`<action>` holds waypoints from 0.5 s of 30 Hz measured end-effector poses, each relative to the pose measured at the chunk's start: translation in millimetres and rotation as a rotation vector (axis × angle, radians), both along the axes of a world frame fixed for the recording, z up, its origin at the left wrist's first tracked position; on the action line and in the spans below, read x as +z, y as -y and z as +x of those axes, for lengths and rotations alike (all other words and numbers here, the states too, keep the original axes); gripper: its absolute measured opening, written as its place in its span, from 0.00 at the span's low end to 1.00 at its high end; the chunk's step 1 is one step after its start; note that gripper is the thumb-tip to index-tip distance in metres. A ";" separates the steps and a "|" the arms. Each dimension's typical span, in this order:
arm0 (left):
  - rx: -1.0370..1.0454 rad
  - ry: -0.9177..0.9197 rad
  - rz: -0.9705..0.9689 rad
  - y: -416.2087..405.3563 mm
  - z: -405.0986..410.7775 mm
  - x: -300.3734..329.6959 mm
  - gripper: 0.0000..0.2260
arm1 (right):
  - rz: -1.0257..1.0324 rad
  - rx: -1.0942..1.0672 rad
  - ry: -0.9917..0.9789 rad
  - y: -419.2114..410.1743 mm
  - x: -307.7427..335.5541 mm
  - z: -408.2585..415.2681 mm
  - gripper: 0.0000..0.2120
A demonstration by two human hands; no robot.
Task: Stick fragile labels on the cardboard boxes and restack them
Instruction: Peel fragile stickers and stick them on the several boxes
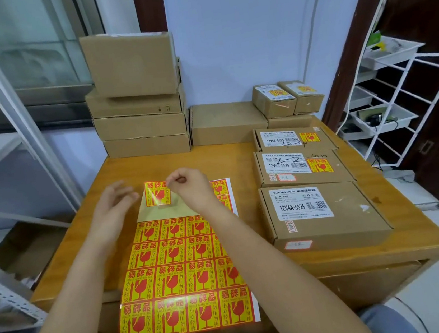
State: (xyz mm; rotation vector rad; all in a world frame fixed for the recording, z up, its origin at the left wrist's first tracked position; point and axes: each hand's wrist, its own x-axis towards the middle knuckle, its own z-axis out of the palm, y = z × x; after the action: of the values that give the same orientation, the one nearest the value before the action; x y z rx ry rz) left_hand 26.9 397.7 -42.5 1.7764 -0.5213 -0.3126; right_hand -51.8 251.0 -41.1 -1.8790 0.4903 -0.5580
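A sheet of yellow-and-red fragile labels (182,276) lies on the wooden table (362,256) in front of me. My right hand (190,188) pinches one peeled label (157,194) by its top right corner, lifted above the bare backing at the sheet's top. My left hand (112,207) hovers just left of it with fingers relaxed and spread. To the right lie three flat cardboard boxes in a row: the near box (326,214) bears no fragile label, the middle box (302,167) and the far box (292,136) each carry one.
A stack of plain cardboard boxes (136,93) stands at the table's back left, a low box (226,122) beside it. Two small labelled boxes (287,97) sit at the back right. A white wire rack (393,106) stands right of the table, metal shelving on the left.
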 end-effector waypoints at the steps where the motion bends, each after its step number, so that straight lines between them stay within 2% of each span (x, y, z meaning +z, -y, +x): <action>1: -0.011 0.027 -0.001 1.4 -5.6 6.4 0.20 | 0.007 0.005 0.027 2.0 5.7 -4.9 0.05; 8: -0.104 0.194 -0.114 27.1 -55.4 37.5 0.13 | 0.058 0.004 0.133 17.5 38.2 -57.2 0.07; 11: -0.158 0.187 -0.155 43.9 -86.9 47.5 0.12 | 0.094 -0.021 0.145 32.6 50.3 -91.6 0.10; 15: -0.264 0.152 -0.177 73.1 -130.2 56.0 0.11 | 0.106 -0.092 0.161 57.9 61.6 -142.6 0.08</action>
State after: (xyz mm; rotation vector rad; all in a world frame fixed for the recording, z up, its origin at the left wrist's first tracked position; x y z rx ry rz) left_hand -103.3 324.6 13.5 1.5681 -0.8699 -0.3048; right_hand -194.4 193.1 20.5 -1.7015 0.4920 -0.7239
